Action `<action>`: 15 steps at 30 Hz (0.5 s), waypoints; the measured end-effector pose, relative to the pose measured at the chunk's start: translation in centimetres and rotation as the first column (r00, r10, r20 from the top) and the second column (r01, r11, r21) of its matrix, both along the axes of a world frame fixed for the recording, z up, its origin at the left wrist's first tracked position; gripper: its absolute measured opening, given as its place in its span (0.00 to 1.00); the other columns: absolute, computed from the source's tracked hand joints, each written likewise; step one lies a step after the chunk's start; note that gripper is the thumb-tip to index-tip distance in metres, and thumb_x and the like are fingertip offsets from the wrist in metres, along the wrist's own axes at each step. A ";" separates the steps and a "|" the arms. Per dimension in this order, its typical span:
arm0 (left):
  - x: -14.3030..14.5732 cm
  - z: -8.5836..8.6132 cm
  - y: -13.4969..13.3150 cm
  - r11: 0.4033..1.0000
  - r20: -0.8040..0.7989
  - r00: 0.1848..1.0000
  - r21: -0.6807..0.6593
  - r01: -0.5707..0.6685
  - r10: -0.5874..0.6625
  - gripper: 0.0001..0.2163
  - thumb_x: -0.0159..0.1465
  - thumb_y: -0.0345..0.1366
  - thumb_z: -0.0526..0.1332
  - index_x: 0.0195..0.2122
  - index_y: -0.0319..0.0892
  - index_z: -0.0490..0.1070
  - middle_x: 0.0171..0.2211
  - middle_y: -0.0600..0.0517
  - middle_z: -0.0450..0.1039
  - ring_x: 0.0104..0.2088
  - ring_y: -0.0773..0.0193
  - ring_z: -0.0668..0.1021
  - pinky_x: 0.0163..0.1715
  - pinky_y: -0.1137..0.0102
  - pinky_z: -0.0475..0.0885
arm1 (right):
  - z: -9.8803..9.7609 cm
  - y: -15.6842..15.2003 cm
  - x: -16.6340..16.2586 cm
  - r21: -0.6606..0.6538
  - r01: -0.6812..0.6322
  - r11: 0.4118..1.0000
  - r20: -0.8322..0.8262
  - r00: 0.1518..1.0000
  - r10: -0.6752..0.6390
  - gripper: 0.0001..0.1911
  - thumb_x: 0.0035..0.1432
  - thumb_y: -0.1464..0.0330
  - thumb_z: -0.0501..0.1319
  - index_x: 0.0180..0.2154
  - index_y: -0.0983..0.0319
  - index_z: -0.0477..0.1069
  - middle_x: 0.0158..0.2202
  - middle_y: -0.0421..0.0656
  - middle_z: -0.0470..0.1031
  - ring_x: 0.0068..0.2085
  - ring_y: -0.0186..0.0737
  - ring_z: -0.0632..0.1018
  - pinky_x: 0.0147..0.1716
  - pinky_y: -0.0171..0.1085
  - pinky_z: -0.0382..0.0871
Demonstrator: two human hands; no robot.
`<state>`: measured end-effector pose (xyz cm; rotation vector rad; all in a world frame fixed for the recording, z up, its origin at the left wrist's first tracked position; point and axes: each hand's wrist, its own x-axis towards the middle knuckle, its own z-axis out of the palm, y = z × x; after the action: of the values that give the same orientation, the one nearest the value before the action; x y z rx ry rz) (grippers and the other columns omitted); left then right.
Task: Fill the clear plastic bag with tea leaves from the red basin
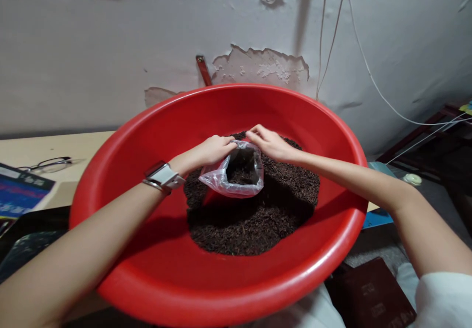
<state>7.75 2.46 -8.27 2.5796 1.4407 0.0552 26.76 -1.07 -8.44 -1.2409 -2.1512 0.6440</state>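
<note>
A big red plastic basin (155, 136) fills the middle of the view and holds a heap of dark brown granules (254, 220). On the heap lies a small clear plastic bag (221, 178), its mouth open toward me, with some of the dark granules inside. My left hand (214, 150), a white watch on its wrist, pinches the bag's rim on the left. My right hand (269, 143) pinches the rim on the right. Both hands hold the mouth apart.
A pale wooden table (40, 146) carries glasses (47, 163) and a blue printed sheet (20, 193) at the left. A peeling white wall (110, 47) with hanging white cords (368, 67) stands behind. A dark brown box (372, 296) lies at the lower right.
</note>
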 end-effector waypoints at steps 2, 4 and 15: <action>0.0 0.3 -0.1 1.000 -0.002 1.000 -0.015 -0.014 0.014 0.24 0.59 0.43 0.39 0.45 0.38 0.68 0.44 0.43 0.72 0.41 0.56 0.75 0.43 0.67 0.66 | -1.2 1.7 1.8 0.034 0.128 0.991 0.180 0.975 -0.132 0.19 0.61 0.57 0.47 0.44 0.65 0.61 0.46 0.51 0.67 0.48 0.42 0.69 0.48 0.41 0.60; 0.1 0.4 -0.2 1.000 -0.013 1.000 -0.025 -0.018 0.018 0.24 0.59 0.44 0.39 0.43 0.37 0.69 0.42 0.43 0.73 0.39 0.57 0.75 0.41 0.68 0.66 | -3.3 2.6 3.3 -0.044 0.234 0.971 0.416 0.888 -0.195 0.27 0.56 0.53 0.53 0.49 0.67 0.59 0.52 0.56 0.61 0.53 0.51 0.64 0.50 0.46 0.58; -0.2 -0.2 0.2 1.000 0.045 0.999 -0.018 -0.022 0.023 0.22 0.58 0.44 0.41 0.42 0.40 0.69 0.41 0.46 0.73 0.38 0.57 0.75 0.42 0.68 0.67 | -8.0 0.0 2.2 -0.147 0.334 0.931 0.663 0.732 -0.158 0.22 0.60 0.59 0.48 0.51 0.65 0.58 0.48 0.56 0.67 0.46 0.52 0.72 0.40 0.47 0.67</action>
<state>7.60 2.66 -8.44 2.5318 1.4478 0.1031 28.93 -1.07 -16.41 -2.1072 -2.4016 0.4183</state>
